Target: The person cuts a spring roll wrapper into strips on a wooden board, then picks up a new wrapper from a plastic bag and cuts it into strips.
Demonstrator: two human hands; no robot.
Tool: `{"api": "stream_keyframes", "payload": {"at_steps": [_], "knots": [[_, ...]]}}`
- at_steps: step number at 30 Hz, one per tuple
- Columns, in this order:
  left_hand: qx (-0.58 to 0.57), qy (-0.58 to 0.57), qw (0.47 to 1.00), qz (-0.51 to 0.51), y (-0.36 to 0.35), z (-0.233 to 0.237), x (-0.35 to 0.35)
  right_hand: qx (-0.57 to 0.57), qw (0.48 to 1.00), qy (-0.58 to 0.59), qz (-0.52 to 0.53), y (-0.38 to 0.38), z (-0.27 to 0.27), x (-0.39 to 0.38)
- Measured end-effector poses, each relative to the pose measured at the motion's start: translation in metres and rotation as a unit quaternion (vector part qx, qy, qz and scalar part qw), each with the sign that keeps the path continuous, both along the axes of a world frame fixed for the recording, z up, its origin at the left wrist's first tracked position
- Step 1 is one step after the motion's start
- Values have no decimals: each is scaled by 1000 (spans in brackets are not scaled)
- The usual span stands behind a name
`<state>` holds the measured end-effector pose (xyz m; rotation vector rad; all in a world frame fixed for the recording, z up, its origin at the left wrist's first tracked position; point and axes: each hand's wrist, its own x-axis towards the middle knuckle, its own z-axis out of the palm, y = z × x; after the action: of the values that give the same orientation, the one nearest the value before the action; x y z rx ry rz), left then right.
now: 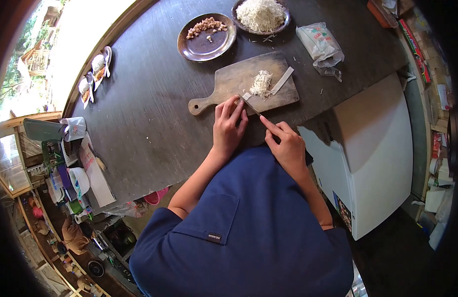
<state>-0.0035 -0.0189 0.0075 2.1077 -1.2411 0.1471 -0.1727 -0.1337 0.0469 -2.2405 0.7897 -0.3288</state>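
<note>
A wooden cutting board (231, 79) lies on the dark table, its handle to the left. On it are a small heap of pale shreds (262, 83) and a flat pale strip (282, 80). My right hand (284, 143) grips a knife (250, 107) whose blade slants up and left across the board's near edge. My left hand (229, 123) is closed at the blade's far end, its fingertips on a small pale piece (246, 95). How far the fingers wrap that piece is hard to see.
Behind the board stand a brown plate (198, 50) with chopped brownish pieces and a bowl of pale shreds (260, 16). A plastic packet (320, 43) lies at the right. Two small dishes with spoons (98, 67) sit far left. A white appliance (372, 158) adjoins the table.
</note>
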Motion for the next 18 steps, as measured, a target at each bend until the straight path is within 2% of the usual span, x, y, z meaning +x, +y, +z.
{"api": "stream_keyframes", "payload": {"at_steps": [18], "knots": [[-15,10,1000,4,1,-2,0,13,1000,-11,1,2,3,3]]}}
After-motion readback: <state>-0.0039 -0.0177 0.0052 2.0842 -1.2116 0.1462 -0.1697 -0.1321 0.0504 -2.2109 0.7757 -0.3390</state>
